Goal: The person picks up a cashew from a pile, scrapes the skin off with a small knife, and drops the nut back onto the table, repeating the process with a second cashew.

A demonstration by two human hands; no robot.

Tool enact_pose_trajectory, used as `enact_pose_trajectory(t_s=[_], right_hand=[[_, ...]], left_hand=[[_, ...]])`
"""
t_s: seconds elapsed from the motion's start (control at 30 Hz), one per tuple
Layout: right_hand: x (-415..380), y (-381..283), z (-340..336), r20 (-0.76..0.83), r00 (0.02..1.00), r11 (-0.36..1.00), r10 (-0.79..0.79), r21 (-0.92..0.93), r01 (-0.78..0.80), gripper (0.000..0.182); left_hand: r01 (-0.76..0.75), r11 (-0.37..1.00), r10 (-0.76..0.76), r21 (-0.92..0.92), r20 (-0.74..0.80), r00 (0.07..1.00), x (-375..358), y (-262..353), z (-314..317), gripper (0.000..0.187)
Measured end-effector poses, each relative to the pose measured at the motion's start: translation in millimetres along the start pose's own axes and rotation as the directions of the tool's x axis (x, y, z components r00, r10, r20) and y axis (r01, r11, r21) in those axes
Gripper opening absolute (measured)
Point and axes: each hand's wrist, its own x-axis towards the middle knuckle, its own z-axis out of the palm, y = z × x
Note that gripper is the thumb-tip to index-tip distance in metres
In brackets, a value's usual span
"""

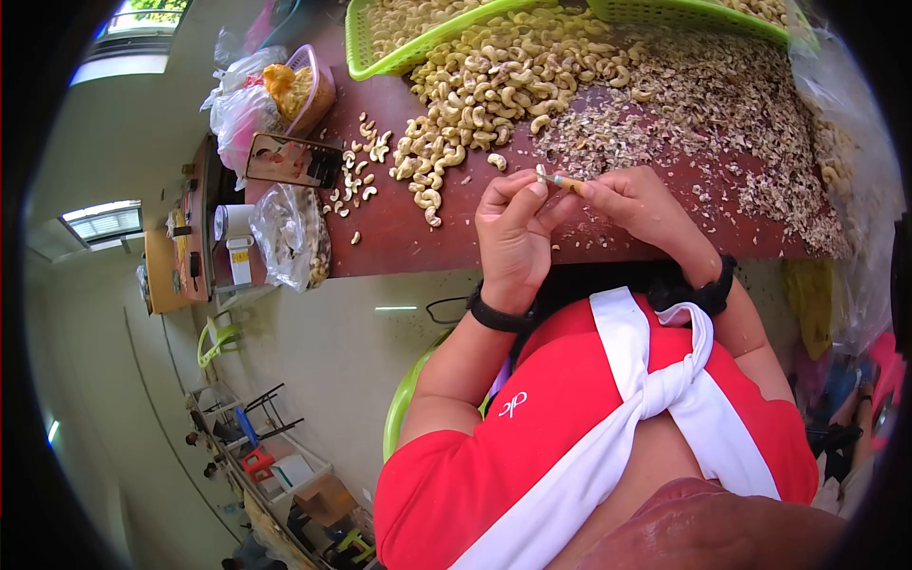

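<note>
My left hand [513, 237] pinches a small cashew [541, 174] at its fingertips, just above the near edge of the dark red table [399, 237]. My right hand [638, 204] meets it from the right, gripping a thin small tool [567, 181] whose tip touches the nut. Both wrists wear black bands. A large pile of pale cashews [494, 85] lies on the table right behind my hands. A spread of brown peel scraps [731, 114] covers the table to the right.
Two green plastic baskets [375, 52] [684, 11] holding cashews stand at the far edge. A few separate cashews [361, 171] lie at the left, next to a phone [290, 160], a pink tub [309, 90] and plastic bags [290, 237].
</note>
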Motion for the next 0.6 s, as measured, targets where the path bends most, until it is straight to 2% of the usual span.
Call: enact_pose_trajectory(t_s=[0.17,0.3,0.4,0.47,0.6], right_hand=[[2,4,1,-0.018,0.999,0.999,-0.031,-0.019,0.031,0.035],[3,9,1,-0.033,0.999,0.999,-0.025,0.022,0.026,0.036],[2,6,3,-0.053,0.996,0.997,-0.069,0.030,0.070,0.037],[1,6,2,-0.047,0.998,0.999,-0.046,0.024,0.047,0.038],[3,9,2,-0.033,0.999,0.999,-0.039,0.032,0.040,0.039]], left_hand=[[-0.021,1.000,0.022,0.010,-0.040,0.999,-2,0,4,0.007],[-0.071,0.997,0.071,0.011,0.021,0.997,0,-6,0,0.007],[-0.015,0.999,0.015,-0.029,0.004,1.000,-1,-2,2,0.006],[0.030,0.999,-0.031,-0.025,-0.049,0.998,1,-1,2,0.007],[0.052,0.999,-0.052,-0.001,-0.056,0.997,2,2,4,0.007]])
